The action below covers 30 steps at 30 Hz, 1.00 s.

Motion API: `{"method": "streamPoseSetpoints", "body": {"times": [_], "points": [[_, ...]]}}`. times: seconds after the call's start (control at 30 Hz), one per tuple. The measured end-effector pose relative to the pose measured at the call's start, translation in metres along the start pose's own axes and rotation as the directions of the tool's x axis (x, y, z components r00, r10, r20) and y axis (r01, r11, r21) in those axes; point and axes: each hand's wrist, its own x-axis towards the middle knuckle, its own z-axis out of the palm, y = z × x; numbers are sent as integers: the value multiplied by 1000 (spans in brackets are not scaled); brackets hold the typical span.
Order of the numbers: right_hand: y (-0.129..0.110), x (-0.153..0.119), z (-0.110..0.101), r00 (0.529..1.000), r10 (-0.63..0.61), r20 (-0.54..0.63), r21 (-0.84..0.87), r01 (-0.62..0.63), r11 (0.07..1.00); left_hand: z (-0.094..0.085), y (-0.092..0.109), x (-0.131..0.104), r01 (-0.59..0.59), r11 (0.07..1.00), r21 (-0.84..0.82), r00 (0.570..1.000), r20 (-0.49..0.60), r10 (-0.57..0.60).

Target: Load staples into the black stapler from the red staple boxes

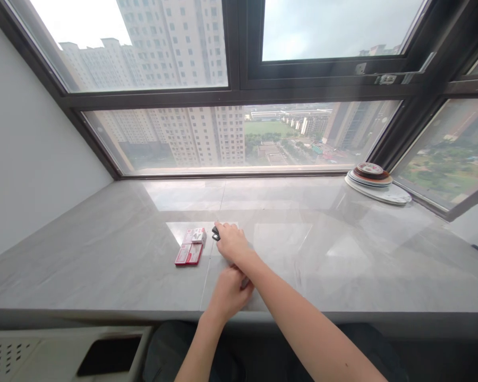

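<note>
My right hand [231, 243] is closed round a black stapler [215, 233], whose two-jawed front end pokes out to the left past the fingers. The rest of that tool is hidden under the palm. My right forearm reaches in from the lower right, and its wrist passes above my left hand [231, 289]. The left hand is curled shut close to the counter's front edge; a small dark patch shows by its fingers, too hidden to name. Left of the stapler lie several flat red-and-white boxes [188, 253], with a small whitish box [198, 235] on top.
The grey stone-look counter [103, 254] runs under a dark-framed window [231, 98]. Stacked plates [376, 183] stand at the far right corner. A white wall [35, 132] bounds the left side. Below the front edge is a pale plastic piece [51, 350] with holes.
</note>
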Motion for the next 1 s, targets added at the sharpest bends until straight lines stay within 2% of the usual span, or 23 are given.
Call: {"method": "streamPoseSetpoints", "body": {"times": [0.1,0.17,0.23,0.37,0.43,0.5,0.57,0.63,0.7,0.73,0.77,0.83,0.9,0.93,1.0], "points": [[40,-26,-23,1000,-19,-25,-7,19,1000,-13,11,4,78,989,-122,996,-44,-84],[62,-44,-32,997,-21,-74,6,22,1000,-15,14,7,156,985,-78,980,-113,-164],[76,-59,-32,986,-2,-168,33,7,999,-11,15,11,166,986,-4,976,-145,-165],[78,-69,-20,933,82,-351,79,-57,995,3,14,18,51,993,105,998,-48,-46],[73,-66,-18,898,131,-421,156,-71,985,7,13,20,49,991,124,999,-12,-48],[72,-60,-21,856,229,-462,333,-72,940,8,12,22,85,988,127,996,-9,-85],[80,-56,-29,806,375,-457,591,-39,806,8,12,22,132,984,120,991,-26,-129],[96,-55,-37,747,541,-386,839,40,543,8,13,22,164,981,107,986,-43,-160],[117,-59,-43,706,664,-245,966,117,232,9,15,23,174,981,84,984,-54,-170],[128,-63,-45,699,693,-173,985,131,114,9,15,23,172,983,67,984,-56,-169],[137,-69,-47,700,705,-115,991,128,35,10,16,23,168,985,47,984,-61,-165],[150,-83,-48,714,698,-54,995,97,-22,8,16,23,163,987,-9,983,-86,-163],[155,-104,-49,737,675,-28,995,86,-53,2,12,21,197,979,-52,964,-170,-203],[155,-116,-49,750,661,-17,994,86,-71,-2,8,18,242,969,-52,940,-235,-248],[151,-142,-49,777,630,-5,994,74,-83,-14,-5,10,394,919,-4,849,-381,-366]]}}
